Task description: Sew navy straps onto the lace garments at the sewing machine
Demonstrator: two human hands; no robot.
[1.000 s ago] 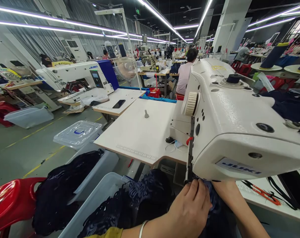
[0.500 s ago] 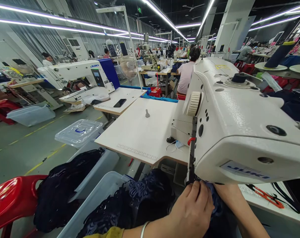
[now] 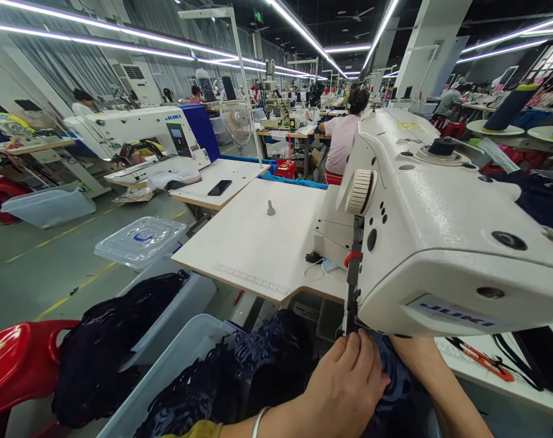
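My left hand (image 3: 349,386) grips dark navy lace fabric (image 3: 392,374) just under the head of the white JUKI sewing machine (image 3: 440,225), fingers curled beside the black needle-bar part. My right forearm (image 3: 440,389) reaches under the machine head from the right; the right hand itself is hidden behind the machine and the fabric. A silver bangle sits on my left wrist. More dark lace fabric (image 3: 239,371) spills into a translucent bin (image 3: 176,365) at the lower left.
The white sewing table (image 3: 258,237) extends to the left with a small grey peg on it. A red stool (image 3: 16,359) and a second bin with dark fabric (image 3: 116,340) stand on the left. A person in pink (image 3: 342,143) sits ahead at another station; a phone (image 3: 219,187) lies on the neighbouring table.
My left hand has shifted slightly left and down on the fabric under the machine head. The view has barely moved otherwise.
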